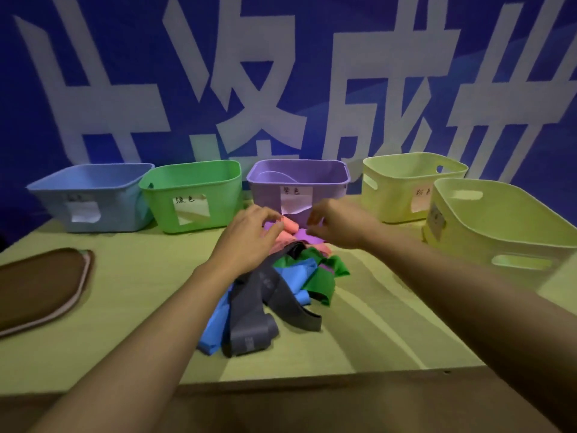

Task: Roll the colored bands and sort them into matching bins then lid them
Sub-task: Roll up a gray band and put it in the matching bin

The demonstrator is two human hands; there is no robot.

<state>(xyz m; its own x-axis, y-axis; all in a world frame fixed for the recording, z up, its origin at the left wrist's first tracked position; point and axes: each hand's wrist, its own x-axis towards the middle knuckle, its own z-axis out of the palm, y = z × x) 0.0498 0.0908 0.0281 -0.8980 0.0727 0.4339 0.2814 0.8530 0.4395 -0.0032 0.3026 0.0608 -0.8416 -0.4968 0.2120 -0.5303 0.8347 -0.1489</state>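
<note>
Blue wall behind, huge white characters (256, 89) running across it, and a pale wooden table (125, 307) pushed up against it. Along the back edge sits a row of bins: a blue bin (93, 198) far left, a green bin (193, 195) touching it, a purple bin (299, 185) in the middle, then a pale yellow bin (406, 185), each with a paper label on its front. A second, larger pale yellow bin (499, 226) stands nearer on the right, angled. Over on the left edge of the table lies a stack of lids (37, 285), brown face up.

Centre of the table, a tangled heap of bands: a dark grey band (259, 307) draped on top toward the near side, a blue band (218, 320) under it, a green band (324, 273) to the right, a scrap of purple band (307, 235) at the far end.

Both arms reach in over the heap. The left hand (249, 235) and the right hand (334, 226) meet just in front of the purple bin, fingers curled, and between them is the pink band (288, 228), its far end already wound into a small roll. The left hand's fingertips pinch that roll; the right hand's fingers close toward its other side, though whether they actually grip it I cannot tell through the blur. The pink band's loose tail trails down into the heap.
</note>
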